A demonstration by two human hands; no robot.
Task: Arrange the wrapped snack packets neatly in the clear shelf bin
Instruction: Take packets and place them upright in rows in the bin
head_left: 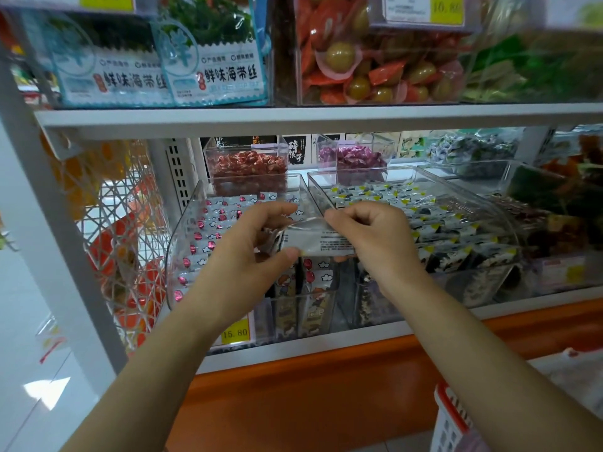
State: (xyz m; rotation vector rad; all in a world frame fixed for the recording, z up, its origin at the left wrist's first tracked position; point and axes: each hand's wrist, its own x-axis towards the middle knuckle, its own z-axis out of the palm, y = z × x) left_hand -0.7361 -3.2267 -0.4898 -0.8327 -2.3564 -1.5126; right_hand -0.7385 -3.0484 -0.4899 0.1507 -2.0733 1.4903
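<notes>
Centrally, silver snack packet (315, 239) over the clear bin (182, 223), left hand (248, 252) and right hand (375, 236) with fingers clamped on its opposite edges.

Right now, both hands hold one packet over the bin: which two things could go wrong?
The packet is held only by its ends, between the left hand and the right hand; it could slip and land crooked on the rows below. It also hangs near the wall between the clear bin and the neighbouring bin, so it might drop into the wrong one.
</notes>
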